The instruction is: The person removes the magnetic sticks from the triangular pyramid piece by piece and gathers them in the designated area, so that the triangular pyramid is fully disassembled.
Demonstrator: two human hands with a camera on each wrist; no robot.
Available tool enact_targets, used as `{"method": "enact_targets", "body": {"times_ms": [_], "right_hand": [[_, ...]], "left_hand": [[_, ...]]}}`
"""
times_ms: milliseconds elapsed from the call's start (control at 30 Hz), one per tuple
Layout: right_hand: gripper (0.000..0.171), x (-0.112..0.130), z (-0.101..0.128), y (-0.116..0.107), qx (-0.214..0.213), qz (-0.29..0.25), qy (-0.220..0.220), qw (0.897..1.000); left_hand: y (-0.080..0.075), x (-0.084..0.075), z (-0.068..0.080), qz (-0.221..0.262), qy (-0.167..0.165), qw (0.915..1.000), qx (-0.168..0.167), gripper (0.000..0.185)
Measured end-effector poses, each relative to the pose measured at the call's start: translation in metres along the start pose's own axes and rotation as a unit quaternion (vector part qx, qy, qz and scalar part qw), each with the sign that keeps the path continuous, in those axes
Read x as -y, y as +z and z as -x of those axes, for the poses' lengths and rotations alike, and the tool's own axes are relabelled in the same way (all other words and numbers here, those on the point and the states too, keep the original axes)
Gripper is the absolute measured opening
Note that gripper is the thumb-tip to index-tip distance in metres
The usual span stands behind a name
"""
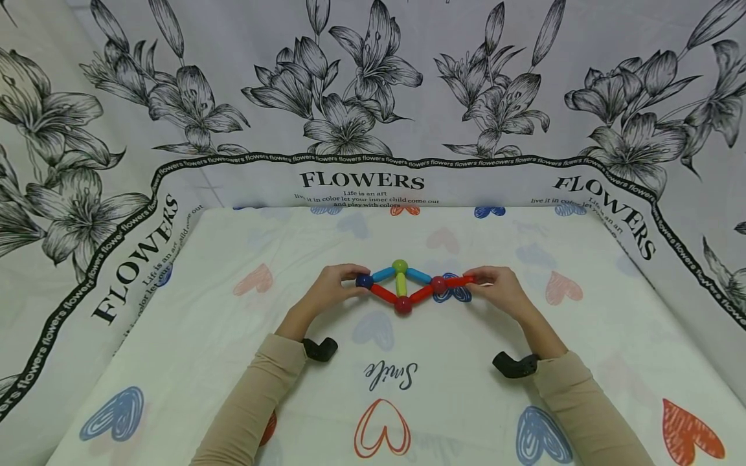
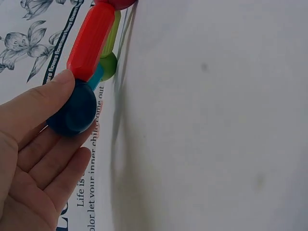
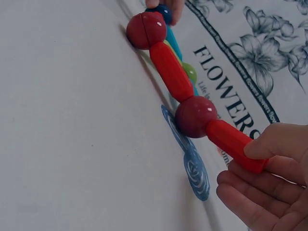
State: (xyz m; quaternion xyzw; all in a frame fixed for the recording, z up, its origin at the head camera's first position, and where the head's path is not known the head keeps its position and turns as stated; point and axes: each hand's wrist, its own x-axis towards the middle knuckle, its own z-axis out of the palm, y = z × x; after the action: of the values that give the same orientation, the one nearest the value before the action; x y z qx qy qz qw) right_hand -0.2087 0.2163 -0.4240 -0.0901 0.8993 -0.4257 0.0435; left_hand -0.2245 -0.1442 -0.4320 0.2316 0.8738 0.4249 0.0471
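Observation:
A figure of coloured rods and balls (image 1: 401,285) spans the space between both hands: two triangles sharing a lime rod (image 1: 401,285), with an extra red rod sticking out at the right. My left hand (image 1: 333,285) pinches the dark blue ball (image 2: 74,108) at the left corner between thumb and fingers. With thumb and fingertips, my right hand (image 1: 495,288) grips the free end of the outer red rod (image 3: 236,144), which joins a dark red ball (image 3: 196,116). Light blue rods (image 1: 418,276) meet at the green ball (image 1: 399,266); red rods meet at the near red ball (image 1: 403,305).
A white cloth with printed hearts covers the table (image 1: 315,401). Behind and at the sides hangs a white curtain (image 1: 221,39) with black flower prints. Dark wrist mounts (image 1: 515,366) stick out from both sleeves.

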Motion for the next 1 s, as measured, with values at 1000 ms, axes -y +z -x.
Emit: {"method": "enact_targets", "body": {"times_ms": [1000], "right_hand": [[0.023,0.0002,-0.0031,0.0032,0.012,0.096,0.001,0.995]], "left_hand": [[0.0049,-0.0061,-0.0007,-0.031,-0.051,0.9981,0.019,0.039]]}}
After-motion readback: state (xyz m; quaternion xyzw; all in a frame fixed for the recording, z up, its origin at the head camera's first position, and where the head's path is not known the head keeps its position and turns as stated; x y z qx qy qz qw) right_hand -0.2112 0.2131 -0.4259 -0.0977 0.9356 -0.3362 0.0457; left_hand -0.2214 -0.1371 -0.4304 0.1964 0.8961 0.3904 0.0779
